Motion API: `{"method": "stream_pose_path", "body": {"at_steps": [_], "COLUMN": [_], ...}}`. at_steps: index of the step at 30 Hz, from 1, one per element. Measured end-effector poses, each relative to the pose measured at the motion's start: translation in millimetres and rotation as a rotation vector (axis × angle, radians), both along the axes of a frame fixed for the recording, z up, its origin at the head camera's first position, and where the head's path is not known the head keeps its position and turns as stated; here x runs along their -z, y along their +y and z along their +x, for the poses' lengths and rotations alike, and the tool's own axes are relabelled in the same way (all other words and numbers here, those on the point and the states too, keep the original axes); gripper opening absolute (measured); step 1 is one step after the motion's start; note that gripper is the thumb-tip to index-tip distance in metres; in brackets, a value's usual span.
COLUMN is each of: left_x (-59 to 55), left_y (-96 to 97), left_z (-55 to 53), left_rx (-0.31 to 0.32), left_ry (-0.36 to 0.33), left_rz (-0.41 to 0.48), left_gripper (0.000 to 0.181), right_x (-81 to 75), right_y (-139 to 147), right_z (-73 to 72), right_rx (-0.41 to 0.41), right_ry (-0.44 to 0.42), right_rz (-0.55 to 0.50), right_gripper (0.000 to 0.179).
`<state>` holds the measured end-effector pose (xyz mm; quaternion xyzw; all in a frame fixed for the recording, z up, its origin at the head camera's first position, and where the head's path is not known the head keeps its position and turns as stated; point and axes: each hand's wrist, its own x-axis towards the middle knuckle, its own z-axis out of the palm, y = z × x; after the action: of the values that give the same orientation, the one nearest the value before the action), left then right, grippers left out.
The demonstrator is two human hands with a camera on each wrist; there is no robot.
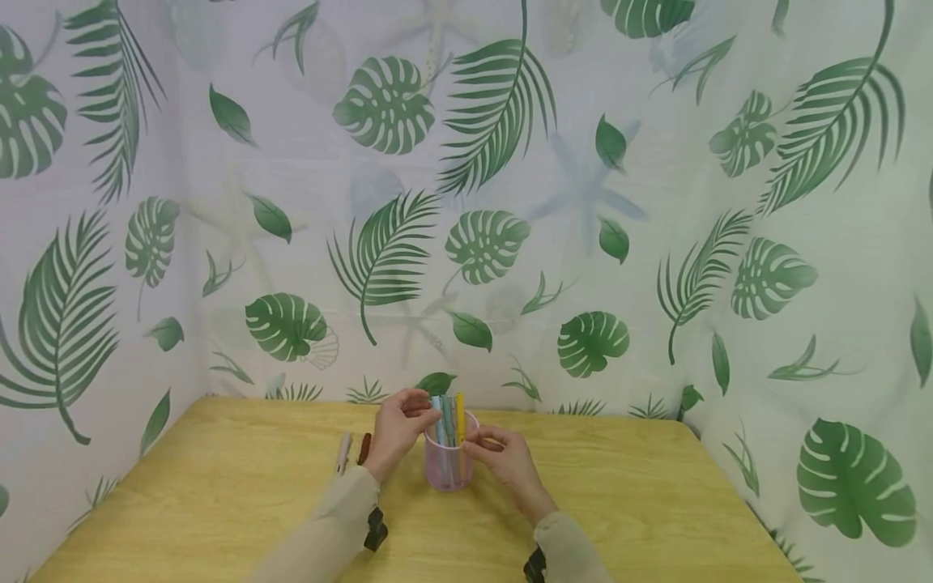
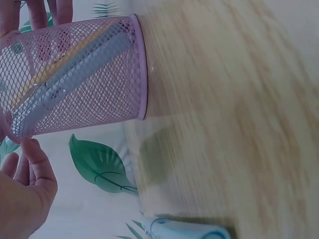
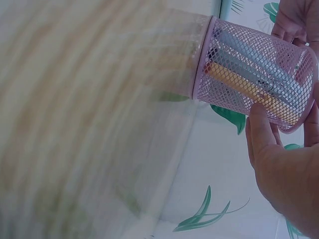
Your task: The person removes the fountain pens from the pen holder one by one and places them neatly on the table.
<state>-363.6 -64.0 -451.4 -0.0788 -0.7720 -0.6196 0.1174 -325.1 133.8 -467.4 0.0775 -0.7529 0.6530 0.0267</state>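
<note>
A pink mesh pen holder (image 1: pixel 448 470) stands upright on the table, holding several pens. Light blue and grey-green pens (image 1: pixel 441 417) lean beside a yellow pen (image 1: pixel 461 417) inside it. My left hand (image 1: pixel 399 425) is at the left of the rim, thumb and fingertips bent in against it, close to the blue pen. From the right side my right hand (image 1: pixel 506 461) grips the holder, thumb at the rim. In the right wrist view a finger of the right hand (image 3: pixel 289 169) touches the mesh wall.
Left of the holder lie a pale pen-like object (image 1: pixel 343 452) and a dark red one (image 1: pixel 364 448) on the wooden table (image 1: pixel 619 494). A leaf-patterned cloth (image 1: pixel 510 162) hangs behind the table and along both sides.
</note>
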Motion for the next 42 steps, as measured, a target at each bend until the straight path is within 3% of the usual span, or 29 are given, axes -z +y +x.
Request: {"method": "stream_pose_path", "body": {"at_steps": [16,26,35,37,42], "left_x": [0.4,-7.9,-11.2,-17.5,-18.7], "left_y": [9.7,6.9,4.1,4.5,3.7], "left_z": [-3.7,-0.4,0.4,6.7,6.4], "left_rx": [-0.020,-0.045,-0.015,-0.012,-0.015], "left_ry": [-0.004,-0.013,0.046,0.050,0.032], "left_rz": [0.007,0.066,0.125,0.122,0.138], "left_gripper": [0.034,0.031,0.030,0.030,0.033], "right_x": [-0.5,-1.3,-1.1,-1.3,-1.8], "right_y": [1,0,1,0,0], "right_z": [3.6,3.1,3.3,3.0,3.9], "right_rx": [0.000,-0.004,-0.001,0.000,-0.009], "right_ry": [-0.001,-0.010,0.004,0.003,0.007], "right_rz": [-0.015,-0.025,-0.014,-0.012,-0.019], "right_gripper": [0.029,0.029,0.031,0.031,0.030]}}
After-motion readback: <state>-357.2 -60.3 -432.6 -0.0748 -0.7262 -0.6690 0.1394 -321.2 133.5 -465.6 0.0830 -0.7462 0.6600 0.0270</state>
